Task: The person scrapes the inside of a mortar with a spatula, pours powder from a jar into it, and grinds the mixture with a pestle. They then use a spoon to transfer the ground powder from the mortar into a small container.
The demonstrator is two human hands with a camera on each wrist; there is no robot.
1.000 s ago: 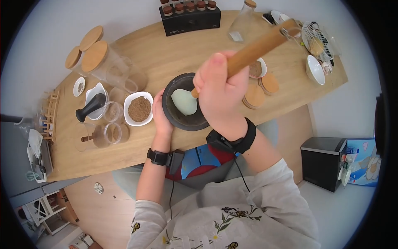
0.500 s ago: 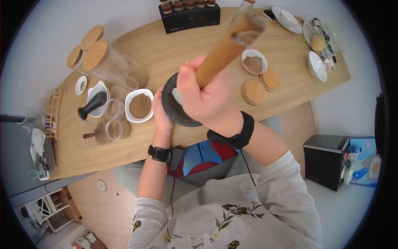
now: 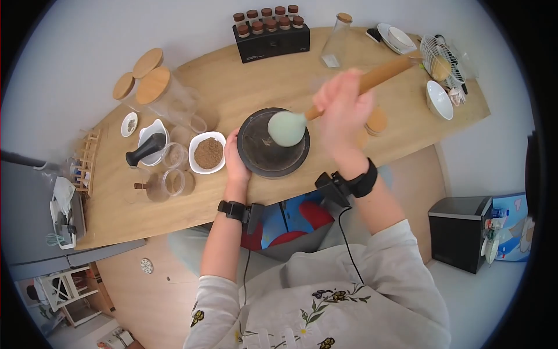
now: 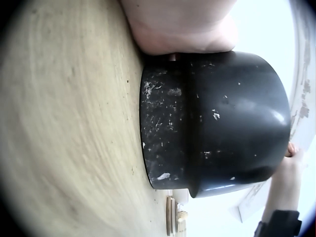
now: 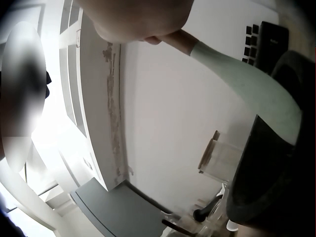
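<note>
A black mortar bowl [image 3: 273, 163] stands near the table's front edge, its inside dusted brown. The left hand [image 3: 236, 158] rests against its left side, fingers laid along the wall; in the left wrist view this hand [image 4: 180, 24] touches the bowl [image 4: 232, 123]. The right hand [image 3: 344, 110] grips the wooden handle [image 3: 386, 74] of a pale green spatula [image 3: 287, 128], held slanted with its head over the bowl's opening. In the right wrist view the green head [image 5: 256, 89] dips past the bowl's rim, below the right hand [image 5: 140, 17].
Left of the bowl stand a white dish of brown powder [image 3: 208, 153], clear jars [image 3: 178, 182] and a small mortar with a black pestle [image 3: 145, 149]. Behind are a spice rack [image 3: 272, 43] and a glass bottle [image 3: 334, 46]; white bowls [image 3: 439, 100] lie at right.
The right hand has moved right and lowered the handle to a flatter slant, uncovering the bowl and spatula head. The left hand has stayed at the bowl's side. The head view has shifted slightly.
</note>
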